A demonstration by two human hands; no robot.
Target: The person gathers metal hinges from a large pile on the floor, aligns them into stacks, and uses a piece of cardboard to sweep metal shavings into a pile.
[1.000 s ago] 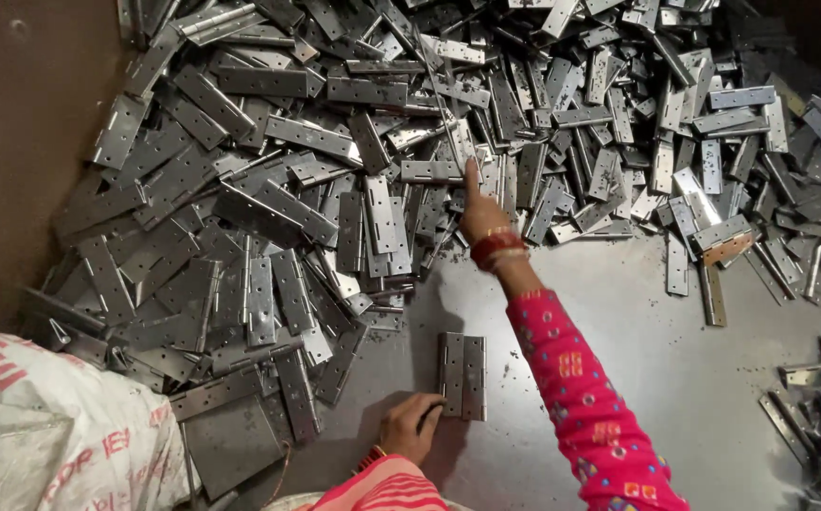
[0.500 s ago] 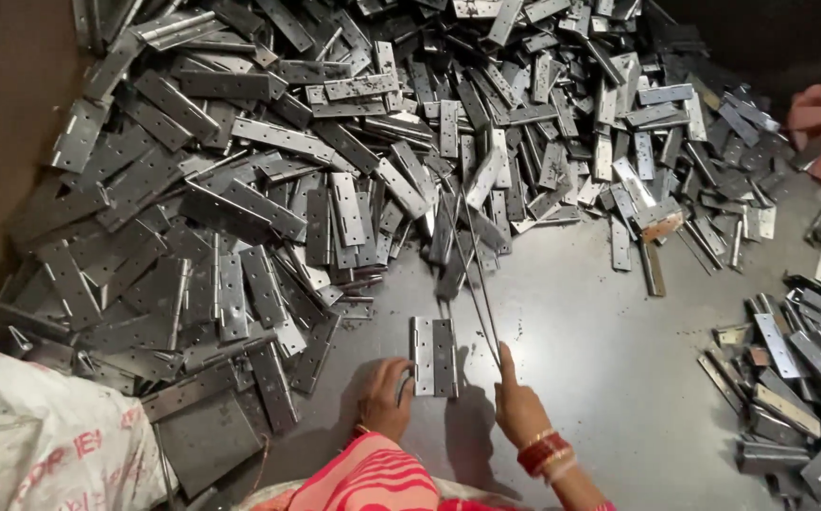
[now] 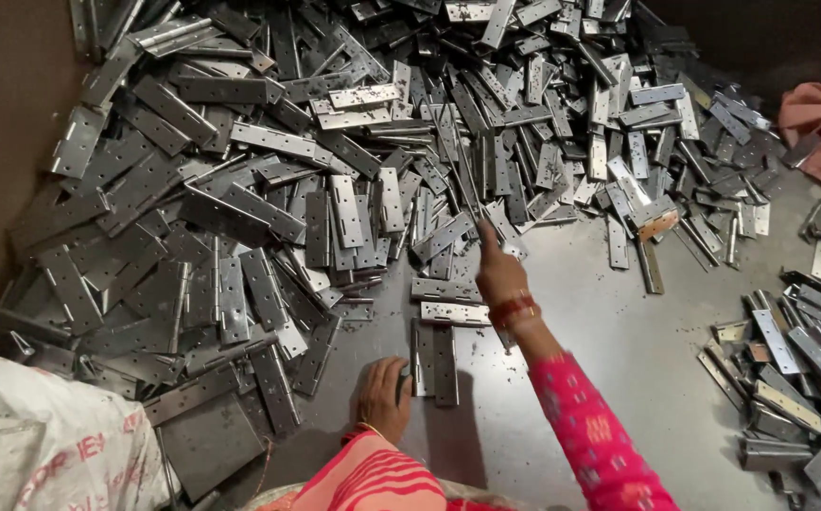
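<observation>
- Hinge (image 3: 435, 364): grey metal, opened flat, two long leaves side by side with the knuckle down the middle, screw holes along the leaves; lies lengthwise on bare grey floor, left edge touching the left hand.
- Rod (image 3: 465, 185): thin, straight metal pin, upright-slanted over the pile, lower end held at the right hand's fingertips.

Dim overhead light, soft glare on metal, dark blurred corners, slight edge distortion.
</observation>
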